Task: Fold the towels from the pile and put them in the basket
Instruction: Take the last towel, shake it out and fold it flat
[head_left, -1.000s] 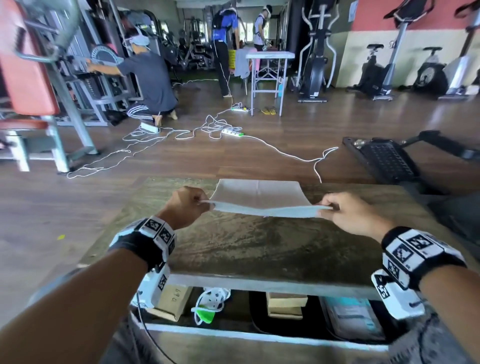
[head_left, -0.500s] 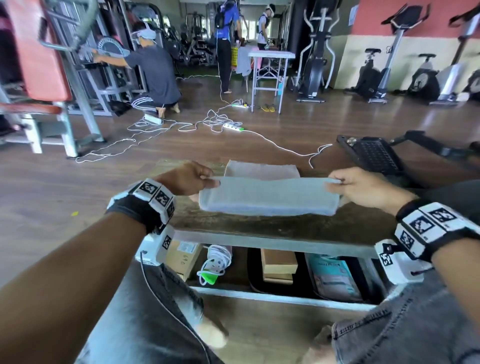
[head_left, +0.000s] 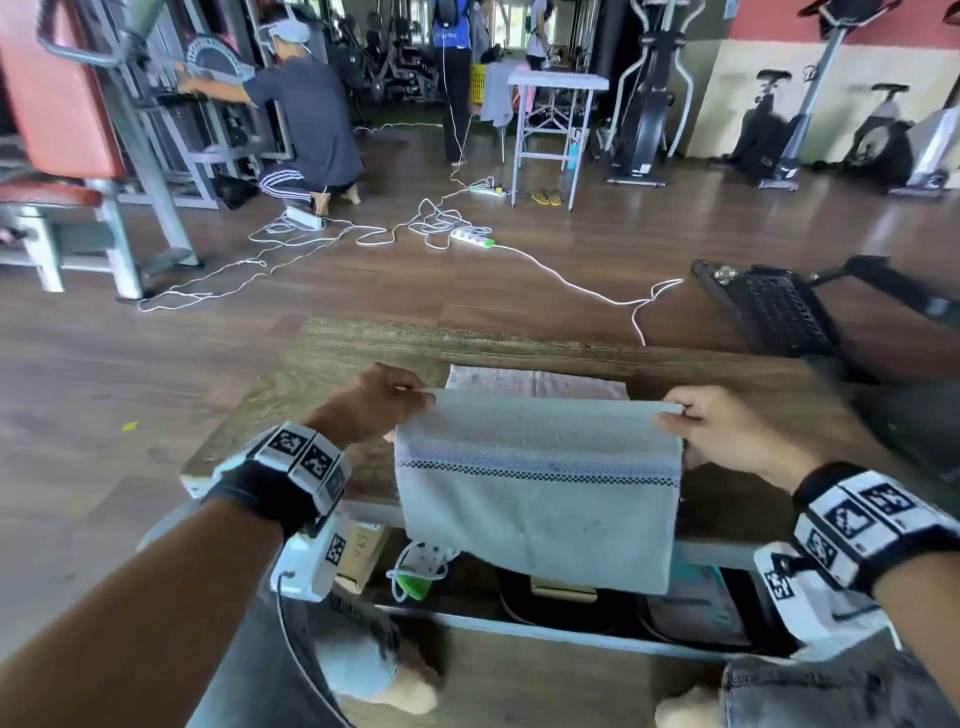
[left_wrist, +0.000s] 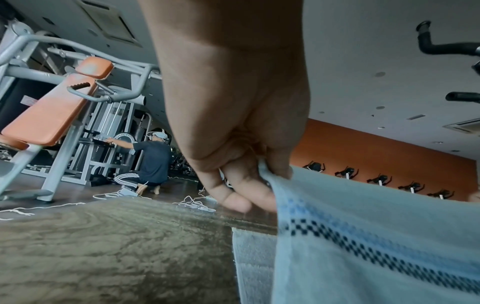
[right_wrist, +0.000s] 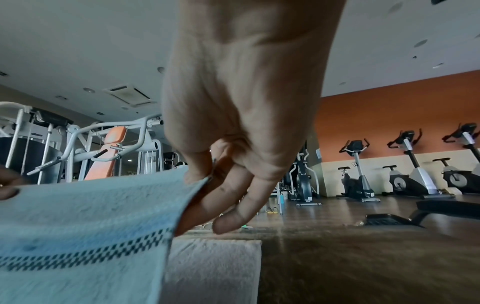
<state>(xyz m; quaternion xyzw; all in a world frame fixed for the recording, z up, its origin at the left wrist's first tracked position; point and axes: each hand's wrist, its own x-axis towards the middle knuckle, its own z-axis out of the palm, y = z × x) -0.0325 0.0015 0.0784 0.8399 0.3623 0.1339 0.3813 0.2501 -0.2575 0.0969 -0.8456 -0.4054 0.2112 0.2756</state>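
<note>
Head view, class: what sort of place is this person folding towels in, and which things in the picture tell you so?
Very likely a gym. Exercise bikes stand along the far wall, a weight machine with orange pads stands at the left, and an elliptical trainer stands behind the white table.

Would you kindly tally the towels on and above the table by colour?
Light blue towel, held up at its top corners by the left hand and right hand: 1
Pinkish-white towel, flat on the table: 1
Total: 2

Even daylight in the head view; wrist views dimmer, towel (left_wrist: 376, 246) edges blurred, straight lines bowed at edges.
</note>
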